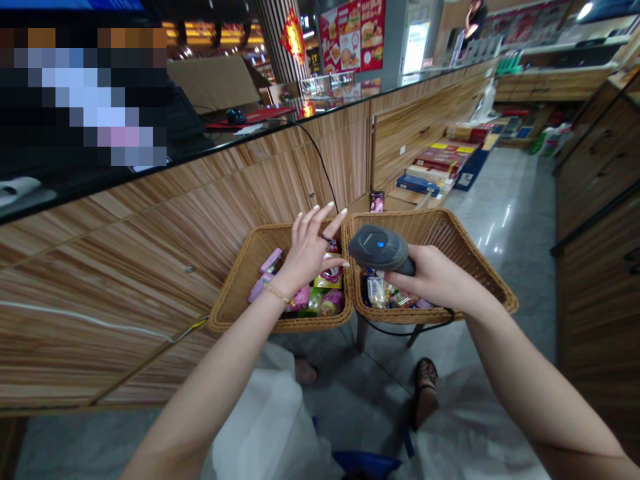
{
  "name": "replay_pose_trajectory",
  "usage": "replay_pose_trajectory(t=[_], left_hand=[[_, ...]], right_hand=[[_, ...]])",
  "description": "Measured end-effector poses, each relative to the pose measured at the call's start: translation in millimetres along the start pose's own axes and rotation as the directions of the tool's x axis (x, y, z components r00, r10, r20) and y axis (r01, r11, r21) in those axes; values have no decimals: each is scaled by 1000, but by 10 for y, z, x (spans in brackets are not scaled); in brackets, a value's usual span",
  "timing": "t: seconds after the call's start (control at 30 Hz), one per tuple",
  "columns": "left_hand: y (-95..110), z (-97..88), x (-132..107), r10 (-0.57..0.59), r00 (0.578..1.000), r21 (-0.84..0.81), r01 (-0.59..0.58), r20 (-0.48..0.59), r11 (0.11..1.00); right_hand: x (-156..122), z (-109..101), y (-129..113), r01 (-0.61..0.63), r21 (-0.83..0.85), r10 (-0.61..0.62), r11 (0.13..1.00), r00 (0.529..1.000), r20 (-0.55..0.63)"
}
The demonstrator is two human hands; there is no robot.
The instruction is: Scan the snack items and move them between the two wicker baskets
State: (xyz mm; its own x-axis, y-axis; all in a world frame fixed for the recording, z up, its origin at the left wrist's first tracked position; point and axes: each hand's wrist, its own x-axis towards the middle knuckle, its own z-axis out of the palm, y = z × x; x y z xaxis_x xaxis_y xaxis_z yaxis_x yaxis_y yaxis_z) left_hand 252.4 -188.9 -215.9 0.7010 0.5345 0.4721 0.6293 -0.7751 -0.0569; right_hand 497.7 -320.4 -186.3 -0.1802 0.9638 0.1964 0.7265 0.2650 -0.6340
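Observation:
My right hand (434, 277) is wrapped round the handle of a dark grey barcode scanner (378, 248) with a blue light, held over the right wicker basket (487, 277). Its black cable loops down below that basket. My left hand (311, 250) hovers over the left wicker basket (235, 293) with fingers spread and stretched out; a small dark thing sits by the fingers, too small to name. The left basket holds several pink, purple and green snack packets (325, 303). Wrapped packets (376, 292) lie in the right basket.
A long wood-panelled counter (150, 253) with a dark glass top runs along the left. Boxed goods (435, 167) are stacked on the floor beyond the baskets. Wooden cabinets (600, 220) line the right. Grey tiled aisle (505, 207) between. A person stands far back at the counter.

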Motion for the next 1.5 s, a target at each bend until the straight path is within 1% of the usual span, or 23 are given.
replay_pose_trajectory(t=[0.13, 0.2, 0.3, 0.37, 0.47, 0.57, 0.7, 0.8, 0.9, 0.97, 1.07, 1.13, 1.23, 1.3, 1.33, 1.37, 1.43, 1.5], left_hand=[[-273, -57, -195, -102, 995, 13, 102, 3, 995], [-434, -89, -332, -151, 988, 18, 151, 32, 988], [-664, -130, -566, -180, 974, 27, 178, 136, 984], [-774, -151, -720, -196, 959, 35, 193, 204, 981], [-822, -182, -906, -171, 939, 41, 166, 297, 985], [-750, -236, -1000, -79, 931, 59, 62, 355, 996], [-658, -366, -992, 53, 906, 56, -84, 421, 995], [-657, -449, -937, 150, 886, -28, -153, 438, 988], [-653, -449, -877, 236, 863, -130, -199, 447, 971], [-625, -417, -840, 264, 844, -177, -203, 467, 963], [-571, -379, -795, 260, 814, -207, -175, 520, 963], [-563, -380, -769, 262, 809, -223, -166, 527, 961], [-620, -412, -733, 316, 805, -253, -213, 502, 944], [-688, -435, -707, 323, 791, -230, -235, 519, 945], [-721, -442, -696, 299, 792, -199, -226, 532, 954], [-749, -444, -687, 259, 803, -161, -204, 537, 966], [-779, -427, -675, 166, 843, -97, -135, 512, 986], [-762, -378, -674, 93, 892, -71, -69, 443, 995]], right_hand=[[-4, 7, 7, 12, -7, -12, 1000, 1000, -11], [1, 12, 4, 10, -5, -10, 1000, 1000, -8], [16, 16, -13, 9, -3, -9, 1000, 1000, 8], [24, 15, -30, 10, 2, -10, 1000, 1000, 19], [29, 9, -53, 1, 23, -2, 1000, 999, 39], [26, 3, -67, -7, 31, 6, 999, 999, 44], [18, 3, -62, -6, 31, 4, 999, 999, 45], [19, 12, -49, -4, 14, 4, 1000, 999, 32], [26, 23, -47, -10, 15, 9, 1000, 999, 42], [31, 28, -54, -17, 22, 16, 1000, 998, 56], [34, 34, -60, -28, 24, 26, 999, 998, 64], [34, 39, -56, -24, 20, 23, 1000, 997, 68], [35, 48, -42, -12, 11, 11, 1000, 998, 68], [37, 54, -33, -10, 7, 10, 1000, 998, 67], [39, 56, -28, -9, 5, 9, 1000, 998, 67], [41, 59, -23, -8, 1, 8, 1000, 998, 65], [47, 66, -13, 0, -8, 0, 1000, 998, 57], [53, 77, -5, 12, -20, -11, 1000, 999, 52]])
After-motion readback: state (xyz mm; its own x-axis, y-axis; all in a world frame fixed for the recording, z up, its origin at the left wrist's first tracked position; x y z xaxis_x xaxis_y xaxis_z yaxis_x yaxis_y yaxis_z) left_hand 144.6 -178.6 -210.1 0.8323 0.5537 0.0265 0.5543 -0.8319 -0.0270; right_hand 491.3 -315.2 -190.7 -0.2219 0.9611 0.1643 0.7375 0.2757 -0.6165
